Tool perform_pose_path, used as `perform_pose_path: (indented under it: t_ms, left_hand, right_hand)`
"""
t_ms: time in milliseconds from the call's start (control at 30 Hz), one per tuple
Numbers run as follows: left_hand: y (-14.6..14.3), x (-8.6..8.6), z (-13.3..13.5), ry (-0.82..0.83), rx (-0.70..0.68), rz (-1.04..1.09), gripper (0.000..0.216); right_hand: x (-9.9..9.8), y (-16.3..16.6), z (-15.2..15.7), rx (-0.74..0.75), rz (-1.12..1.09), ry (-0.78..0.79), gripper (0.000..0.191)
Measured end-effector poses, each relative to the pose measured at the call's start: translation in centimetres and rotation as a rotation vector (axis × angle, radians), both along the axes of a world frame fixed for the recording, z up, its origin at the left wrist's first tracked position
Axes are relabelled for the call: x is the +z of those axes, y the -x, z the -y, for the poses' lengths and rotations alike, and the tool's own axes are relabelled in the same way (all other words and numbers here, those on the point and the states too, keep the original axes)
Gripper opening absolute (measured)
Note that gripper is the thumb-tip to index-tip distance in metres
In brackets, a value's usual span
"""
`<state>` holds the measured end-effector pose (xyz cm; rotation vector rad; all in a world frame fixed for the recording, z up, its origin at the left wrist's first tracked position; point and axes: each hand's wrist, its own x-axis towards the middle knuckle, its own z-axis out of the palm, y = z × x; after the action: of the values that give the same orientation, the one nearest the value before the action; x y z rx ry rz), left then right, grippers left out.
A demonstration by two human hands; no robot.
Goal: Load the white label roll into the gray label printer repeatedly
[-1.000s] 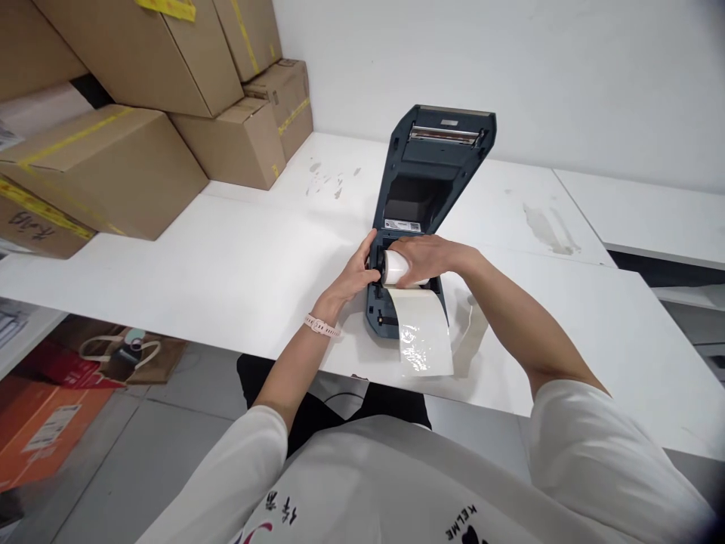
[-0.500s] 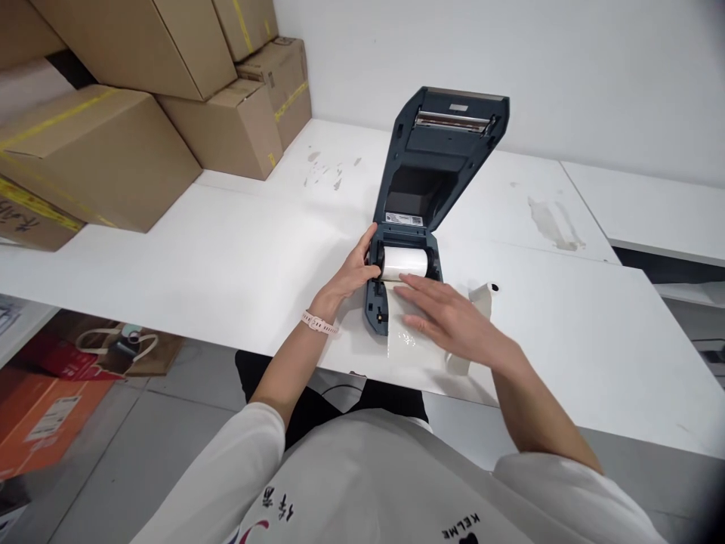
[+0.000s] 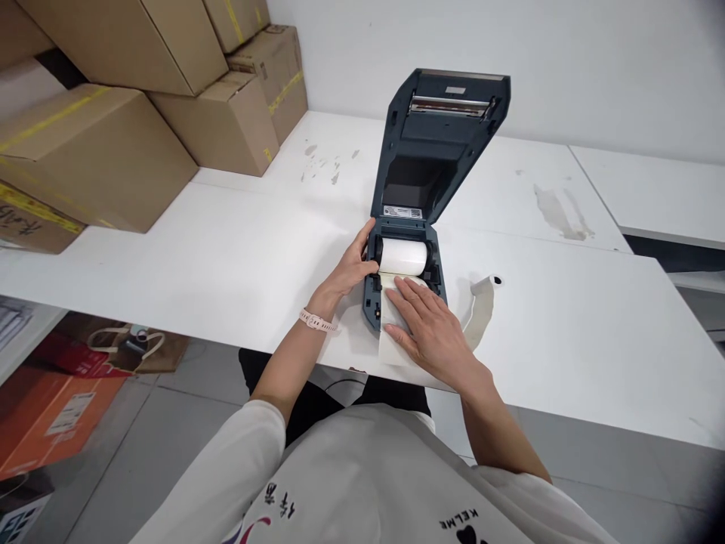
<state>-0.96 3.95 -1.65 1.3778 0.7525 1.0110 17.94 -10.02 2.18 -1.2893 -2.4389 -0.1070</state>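
Note:
A dark blue label printer (image 3: 436, 136) stands on the white table (image 3: 226, 257) with its lid raised. A white label roll (image 3: 403, 257) lies in its bay, and a strip of label paper (image 3: 390, 340) runs out toward me. My left hand (image 3: 354, 264) grips the printer's left side by the roll, thumb against the roll's end. My right hand (image 3: 427, 325) lies flat on the paper strip, fingers stretched out.
A second curled strip of paper with a small core (image 3: 482, 302) lies just right of the printer. Cardboard boxes (image 3: 113, 143) are stacked at the table's back left. Bags and an orange box (image 3: 50, 408) sit on the floor at left.
My right hand let go of the roll, which now sits in the bay, and came down flat onto the paper strip. My left hand stayed at the printer's side.

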Motion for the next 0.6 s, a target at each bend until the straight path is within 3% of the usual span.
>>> perform_pose_path:
  t_ms: [267,600]
  left_hand:
    - [0.01,0.19,0.13,0.035,0.018,0.015,0.107]
    - [0.08,0.67,0.42,0.051,0.024,-0.011,0.104]
  right_hand:
    - [-0.01,0.44,0.45,-0.017,0.027,-0.024,0.052]
    - [-0.03,0.34,0.43,-0.03,-0.029,0.104,0.059]
